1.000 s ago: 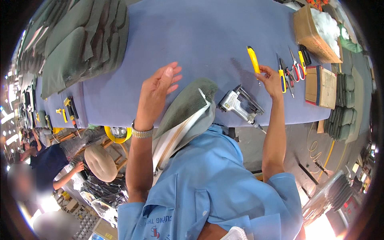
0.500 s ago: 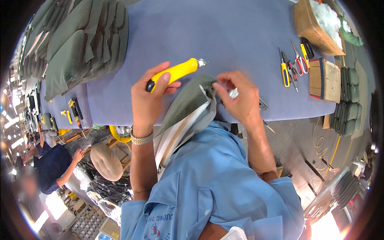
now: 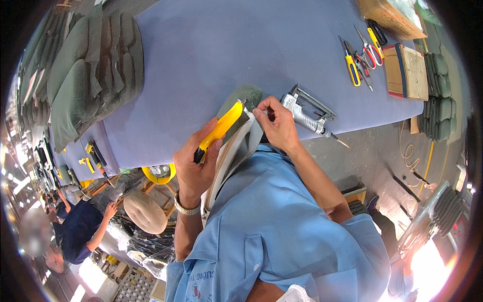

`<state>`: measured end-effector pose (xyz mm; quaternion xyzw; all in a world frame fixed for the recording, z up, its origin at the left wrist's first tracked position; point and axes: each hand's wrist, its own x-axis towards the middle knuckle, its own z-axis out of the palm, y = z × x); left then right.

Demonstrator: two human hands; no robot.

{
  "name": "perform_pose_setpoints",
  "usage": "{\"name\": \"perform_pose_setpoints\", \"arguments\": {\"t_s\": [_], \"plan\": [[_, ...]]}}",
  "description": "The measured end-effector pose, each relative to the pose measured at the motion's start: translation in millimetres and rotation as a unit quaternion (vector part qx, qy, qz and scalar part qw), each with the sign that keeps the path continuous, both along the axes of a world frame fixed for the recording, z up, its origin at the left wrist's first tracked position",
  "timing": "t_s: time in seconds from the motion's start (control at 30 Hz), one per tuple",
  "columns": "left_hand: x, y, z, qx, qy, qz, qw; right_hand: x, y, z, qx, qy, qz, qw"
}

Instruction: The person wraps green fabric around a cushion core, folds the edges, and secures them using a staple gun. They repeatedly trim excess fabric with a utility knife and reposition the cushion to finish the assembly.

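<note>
A yellow-handled tool (image 3: pixel 224 126) with a black butt and a short metal tip is gripped in my left hand (image 3: pixel 197 168). Its tip meets the far end of a dark green padded upholstery piece (image 3: pixel 245 94), whose pale underside shows toward my body. My right hand (image 3: pixel 277 121) pinches the light edge of that piece, close to the tip; the exact contact is too small to make out. Just right of this hand, a silver staple gun (image 3: pixel 304 116) lies on the blue-grey table (image 3: pixel 211 45) with its hose connector over the front edge.
Stacked green cushions (image 3: pixel 100 70) stand at the left. Screwdriver (image 3: pixel 352 70), red-handled scissors (image 3: pixel 372 55) and other hand tools lie at the right, beside a worn small box (image 3: pixel 410 73) and a carton (image 3: pixel 390 17). A person (image 3: pixel 83 226) works at the lower left.
My left hand has lowered the yellow tool, bringing its tip from above the table onto the padded piece. My right hand has shifted left and down, leaving the staple gun in plain view.
</note>
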<state>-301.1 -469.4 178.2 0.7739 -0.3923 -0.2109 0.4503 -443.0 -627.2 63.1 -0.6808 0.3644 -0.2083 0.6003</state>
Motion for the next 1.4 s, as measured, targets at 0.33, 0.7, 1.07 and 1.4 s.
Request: {"name": "perform_pose_setpoints", "arguments": {"t_s": [0.33,0.7,1.07,1.4], "plan": [[-8,4,3,0.007,-0.071,-0.057,0.996,0,1,-3,0.019,-0.017,0.001,1.0],[-15,7,-12,-0.005,-0.079,-0.053,0.995,0,1,-6,0.035,-0.033,0.0,0.999],[-19,-13,17,0.25,-0.207,-0.071,0.943,-1,1,-16,0.057,-0.036,-0.002,0.998],[-16,-11,8,0.202,-0.235,-0.077,0.948,0,1,-15,0.048,-0.023,-0.006,0.999]]}}
